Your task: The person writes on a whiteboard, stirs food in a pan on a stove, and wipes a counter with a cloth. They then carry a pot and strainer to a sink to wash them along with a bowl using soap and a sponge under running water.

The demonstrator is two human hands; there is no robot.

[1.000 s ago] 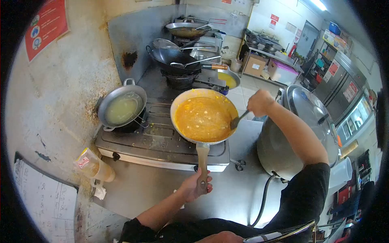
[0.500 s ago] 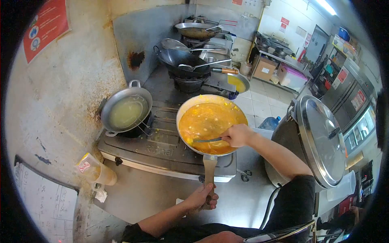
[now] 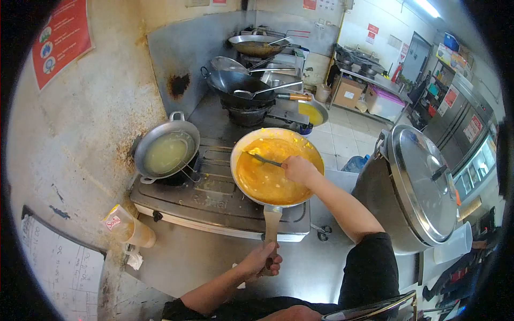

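Observation:
My left hand point(image 3: 262, 260) is wrapped round the handle of a frying pan point(image 3: 272, 222), which sits on the right side of the gas stove. Orange-yellow liquid point(image 3: 273, 179) that looks like egg fills the pan, with brighter yellow clumps at its far left and along the rim. Above the liquid, my right hand point(image 3: 300, 170) is closed on a dark-handled utensil point(image 3: 267, 160). Its far end dips into the yellow clumps near the pan's left side, so its head is mostly hidden.
Left of the pan, a two-handled metal wok point(image 3: 140, 152) with pale liquid stands on the stove point(image 3: 214, 200). Beyond is a black wok point(image 3: 214, 80) with a ladle. A large lidded pot point(image 3: 375, 198) stands at right, scissors point(image 3: 323, 233) nearby, and a plastic jug point(image 3: 142, 234) at left.
My right hand has moved away from me and left, carrying the utensil from the pan's near side to its far left. My left hand still grips the handle.

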